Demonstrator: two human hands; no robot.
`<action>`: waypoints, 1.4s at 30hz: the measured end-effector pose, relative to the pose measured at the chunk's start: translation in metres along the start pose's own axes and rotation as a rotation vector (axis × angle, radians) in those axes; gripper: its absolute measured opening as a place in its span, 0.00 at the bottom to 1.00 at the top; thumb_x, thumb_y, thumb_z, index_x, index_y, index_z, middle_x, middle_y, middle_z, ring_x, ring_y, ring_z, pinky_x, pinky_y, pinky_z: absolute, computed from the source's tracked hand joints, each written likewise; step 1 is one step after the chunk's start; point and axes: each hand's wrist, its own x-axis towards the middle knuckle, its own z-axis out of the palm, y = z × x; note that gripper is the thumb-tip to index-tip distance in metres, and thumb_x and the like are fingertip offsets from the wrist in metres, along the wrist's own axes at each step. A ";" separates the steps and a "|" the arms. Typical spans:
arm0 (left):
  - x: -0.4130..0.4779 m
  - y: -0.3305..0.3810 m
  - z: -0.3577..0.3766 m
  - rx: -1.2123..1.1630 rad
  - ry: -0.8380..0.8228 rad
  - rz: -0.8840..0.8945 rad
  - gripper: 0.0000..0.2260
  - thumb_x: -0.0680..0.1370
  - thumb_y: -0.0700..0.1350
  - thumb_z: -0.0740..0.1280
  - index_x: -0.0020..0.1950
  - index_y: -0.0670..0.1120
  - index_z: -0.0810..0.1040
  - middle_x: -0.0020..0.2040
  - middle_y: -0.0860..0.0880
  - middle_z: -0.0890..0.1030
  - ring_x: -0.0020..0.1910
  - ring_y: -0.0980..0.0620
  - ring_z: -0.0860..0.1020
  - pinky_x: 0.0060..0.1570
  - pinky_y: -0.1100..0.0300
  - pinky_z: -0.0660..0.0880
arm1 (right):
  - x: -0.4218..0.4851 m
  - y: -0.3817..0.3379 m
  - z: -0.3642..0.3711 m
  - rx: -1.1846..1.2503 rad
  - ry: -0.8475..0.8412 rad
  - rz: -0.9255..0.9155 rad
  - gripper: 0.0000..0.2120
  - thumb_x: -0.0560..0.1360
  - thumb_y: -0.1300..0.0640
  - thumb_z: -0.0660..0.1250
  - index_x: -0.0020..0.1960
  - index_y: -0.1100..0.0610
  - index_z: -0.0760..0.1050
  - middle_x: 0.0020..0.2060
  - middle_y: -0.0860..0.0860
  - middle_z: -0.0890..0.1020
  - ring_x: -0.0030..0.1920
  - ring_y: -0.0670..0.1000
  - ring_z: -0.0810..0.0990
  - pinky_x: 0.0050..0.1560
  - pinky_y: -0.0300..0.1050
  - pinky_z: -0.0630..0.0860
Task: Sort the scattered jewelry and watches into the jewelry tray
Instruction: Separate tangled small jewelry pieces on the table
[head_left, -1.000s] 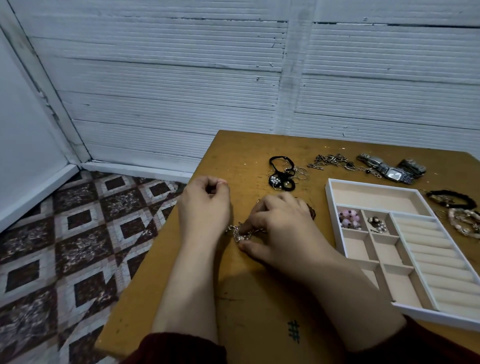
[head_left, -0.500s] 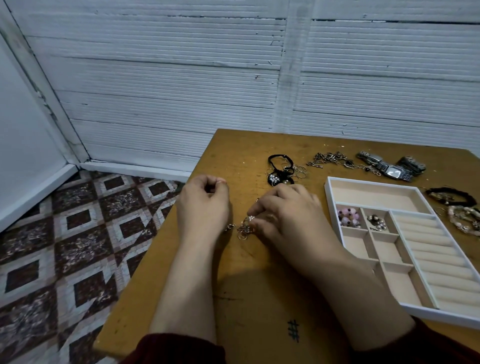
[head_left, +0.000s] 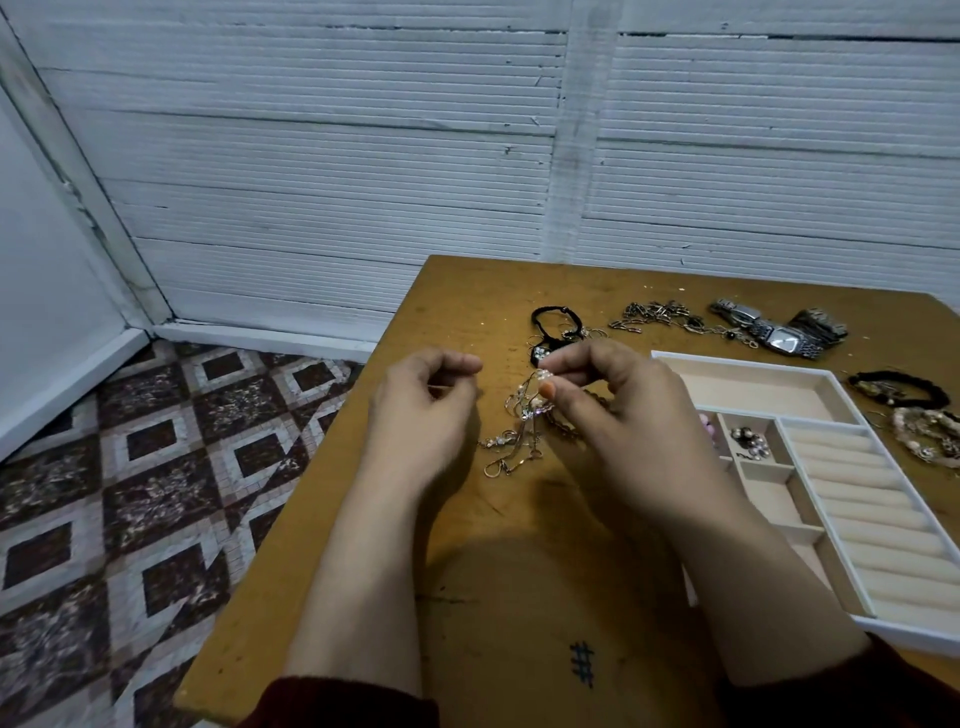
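Note:
My right hand (head_left: 618, 415) pinches a tangle of thin silver chains and charms (head_left: 522, 421) between thumb and forefinger, lifted a little above the wooden table (head_left: 519, 571); its lower end still trails on the wood. My left hand (head_left: 421, 410) hovers beside it with fingers curled; I cannot tell whether it holds a strand. The white jewelry tray (head_left: 670, 358) lies to the right, with pink beads (head_left: 707, 426) and a small dark charm (head_left: 748, 441) in its little compartments.
At the table's back lie a black cord bracelet (head_left: 550, 322), a loose chain (head_left: 654, 314) and silver watches (head_left: 779, 330). A black bracelet (head_left: 898, 389) and a beaded one (head_left: 930, 431) sit right of the tray. The table's left edge drops to a tiled floor (head_left: 156, 493).
My right hand has risen from the table, pulling the chain tangle up with it. My left hand stayed in nearly the same place.

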 end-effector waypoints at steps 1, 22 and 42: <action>-0.002 0.003 0.000 -0.038 -0.090 0.016 0.13 0.76 0.34 0.64 0.48 0.52 0.79 0.44 0.52 0.82 0.40 0.63 0.79 0.40 0.70 0.74 | 0.001 0.000 -0.001 0.024 0.008 0.008 0.04 0.75 0.55 0.68 0.49 0.49 0.79 0.40 0.43 0.81 0.42 0.41 0.79 0.43 0.39 0.76; -0.006 0.009 0.006 -0.088 -0.206 0.126 0.04 0.75 0.40 0.71 0.43 0.47 0.84 0.39 0.49 0.84 0.38 0.58 0.80 0.39 0.69 0.76 | 0.006 0.018 -0.015 0.265 0.036 0.144 0.08 0.73 0.63 0.70 0.48 0.51 0.79 0.33 0.44 0.79 0.36 0.43 0.78 0.40 0.44 0.75; -0.011 0.023 0.004 -0.436 -0.307 0.085 0.08 0.79 0.33 0.59 0.42 0.41 0.73 0.29 0.47 0.80 0.32 0.54 0.80 0.38 0.63 0.76 | 0.006 0.022 -0.013 0.039 0.160 0.171 0.05 0.72 0.58 0.71 0.45 0.49 0.81 0.31 0.45 0.80 0.34 0.43 0.79 0.38 0.40 0.75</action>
